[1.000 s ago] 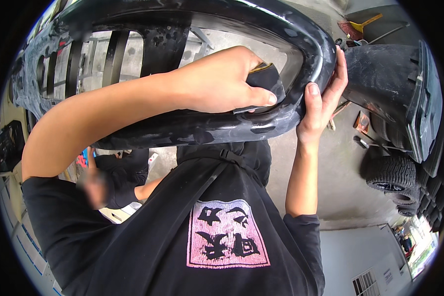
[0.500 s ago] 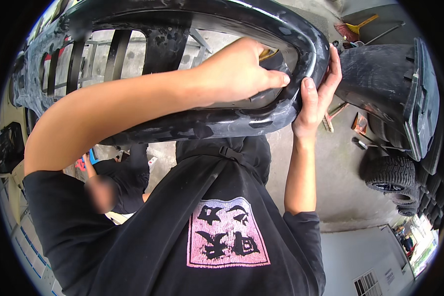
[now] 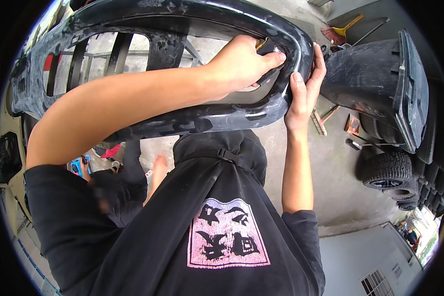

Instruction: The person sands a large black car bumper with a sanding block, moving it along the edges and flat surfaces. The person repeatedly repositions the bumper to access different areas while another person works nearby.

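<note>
Two bare hands on black car bumper (image 3: 182,123), held up across upper view. Left hand (image 3: 241,61) presses dark sanding pad (image 3: 269,76) inside bumper's end opening, fingers closed over pad. Right hand (image 3: 303,93) clasps bumper's outer end edge, thumb in front. Stacked tyres (image 3: 387,170) lower right of bumper; broom (image 3: 338,30) beyond it.

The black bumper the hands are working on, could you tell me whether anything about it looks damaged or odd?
Yes: the black bumper has a dull, blotchy surface with pale scuffed patches. The left hand presses a dark sanding block against it while the right hand grips its end.
</note>
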A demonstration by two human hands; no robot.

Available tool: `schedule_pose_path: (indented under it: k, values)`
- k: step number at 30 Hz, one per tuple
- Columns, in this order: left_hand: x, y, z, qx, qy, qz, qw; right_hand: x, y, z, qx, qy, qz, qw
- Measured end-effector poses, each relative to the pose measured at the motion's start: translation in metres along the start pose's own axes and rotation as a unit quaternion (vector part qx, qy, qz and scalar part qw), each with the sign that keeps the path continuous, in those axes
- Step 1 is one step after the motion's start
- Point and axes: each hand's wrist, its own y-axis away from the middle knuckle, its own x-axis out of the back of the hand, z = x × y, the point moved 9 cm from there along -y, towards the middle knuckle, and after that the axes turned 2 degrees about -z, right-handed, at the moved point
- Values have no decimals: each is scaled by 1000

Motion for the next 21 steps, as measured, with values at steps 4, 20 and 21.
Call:
schedule_pose_path:
  k: [4,20,21]
  values:
    - [1,10,-3,8,-108,-83,991,-1,0,-4,0,7,-3,1000]
    - [-4,23,11,-84,-356,-208,907,-2,1,-3,7,-12,-2,1000]
    - [-2,25,16,-82,-387,-230,889,0,1,-1,16,-12,7,1000]
